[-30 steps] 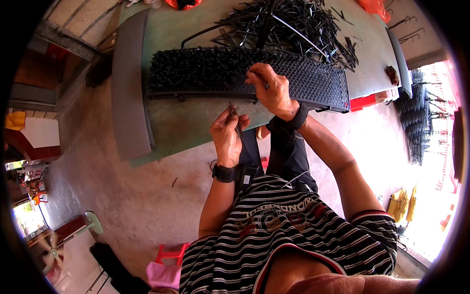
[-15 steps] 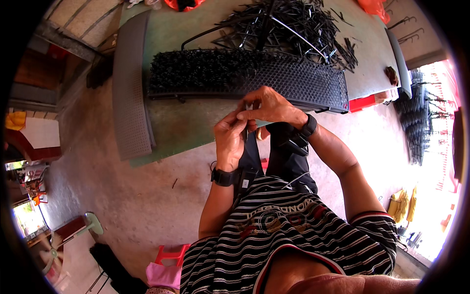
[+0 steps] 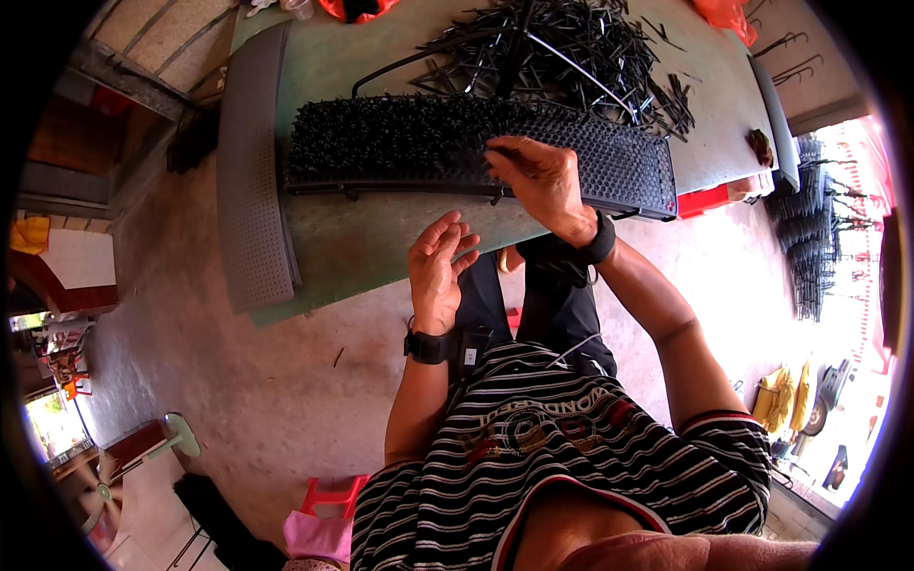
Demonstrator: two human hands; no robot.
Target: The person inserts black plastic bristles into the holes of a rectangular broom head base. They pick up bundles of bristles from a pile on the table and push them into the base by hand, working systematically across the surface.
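Note:
A long black perforated panel (image 3: 609, 157) lies across the table in front of me. Its left part is thick with black tufts (image 3: 381, 138), while the right part shows bare holes. My right hand (image 3: 543, 181) is over the panel's near side, where the tufts end, its fingertips pinched together against the surface. Whatever the pinch holds is too small and dark to make out. My left hand (image 3: 440, 266) is just off the table's near edge, palm up, fingers loosely stretched, and I see nothing in it. Beyond the panel lies a heap of loose black strips (image 3: 590, 67).
A black metal frame (image 3: 522, 48) rises behind the panel. To the left, a grey perforated sheet (image 3: 252, 171) hangs over the edge of the green table (image 3: 381, 228). A red stool (image 3: 333, 493) is behind me at left, and dark stacked racks (image 3: 809, 228) stand at right.
My hands were together at the table's near edge with a small dark piece between them. Now the right has moved up onto the panel, and the left has opened and dropped slightly back.

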